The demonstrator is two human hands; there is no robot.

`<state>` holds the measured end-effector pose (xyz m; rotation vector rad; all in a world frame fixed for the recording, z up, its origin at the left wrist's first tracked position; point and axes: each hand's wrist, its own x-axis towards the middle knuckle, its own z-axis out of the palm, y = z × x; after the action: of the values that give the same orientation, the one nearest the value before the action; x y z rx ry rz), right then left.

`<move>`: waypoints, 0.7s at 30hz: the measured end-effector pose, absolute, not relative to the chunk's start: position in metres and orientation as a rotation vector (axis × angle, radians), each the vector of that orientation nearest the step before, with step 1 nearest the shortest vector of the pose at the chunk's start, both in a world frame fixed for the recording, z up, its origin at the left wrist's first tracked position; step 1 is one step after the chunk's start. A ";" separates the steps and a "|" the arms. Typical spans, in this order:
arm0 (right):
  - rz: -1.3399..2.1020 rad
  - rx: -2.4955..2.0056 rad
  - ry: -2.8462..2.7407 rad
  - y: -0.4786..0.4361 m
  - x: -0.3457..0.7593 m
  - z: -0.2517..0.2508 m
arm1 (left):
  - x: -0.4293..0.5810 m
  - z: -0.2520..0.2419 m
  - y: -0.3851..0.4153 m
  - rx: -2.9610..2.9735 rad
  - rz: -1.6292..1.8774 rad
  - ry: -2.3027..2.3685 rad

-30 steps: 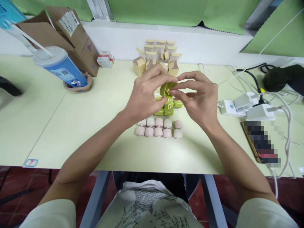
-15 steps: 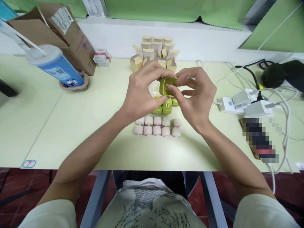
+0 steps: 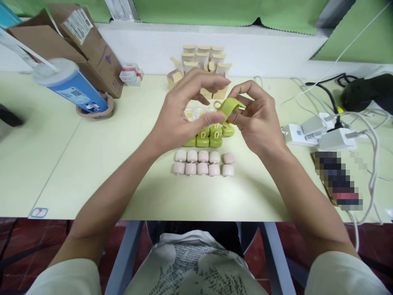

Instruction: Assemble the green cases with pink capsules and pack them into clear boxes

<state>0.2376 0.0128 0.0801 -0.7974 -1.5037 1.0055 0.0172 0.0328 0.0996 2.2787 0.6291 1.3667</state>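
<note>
Pinching a small green case above the bench, the right hand grasps one end; the left hand is released, fingers arched, thumb just under its loop. Gripping the edges firmly, low over the other green cases, seems safest against slipping.

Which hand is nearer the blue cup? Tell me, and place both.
Left. The left hand sits right of the blue cup, apart from it; the right hand is farther over to the right, pinching a green piece.

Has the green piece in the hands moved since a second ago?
Yes. The green piece shifted right and slightly up against the pink pieces.
</note>
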 end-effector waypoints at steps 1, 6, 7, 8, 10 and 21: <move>1.007 -0.797 -1.515 0.014 0.239 0.080 | 0.015 0.099 0.035 2.232 1.364 0.646; 1.034 -0.822 -1.555 0.017 0.237 0.076 | 0.013 0.090 0.043 2.040 1.127 0.714; 1.042 -0.827 -1.554 0.016 0.236 0.076 | 0.013 0.088 0.043 2.002 1.106 0.704; 1.050 -0.829 -1.548 0.015 0.234 0.076 | 0.014 0.087 0.043 1.970 1.094 0.696; 1.072 -0.823 -1.534 0.013 0.232 0.076 | 0.015 0.087 0.042 1.932 1.081 0.683; 1.189 -0.778 -1.558 0.013 0.233 0.078 | 0.012 0.096 0.046 2.012 1.190 0.745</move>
<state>0.2330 0.0127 0.0776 -0.7780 -1.5579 1.1891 0.0124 0.0456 0.0957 2.0119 0.7449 1.1900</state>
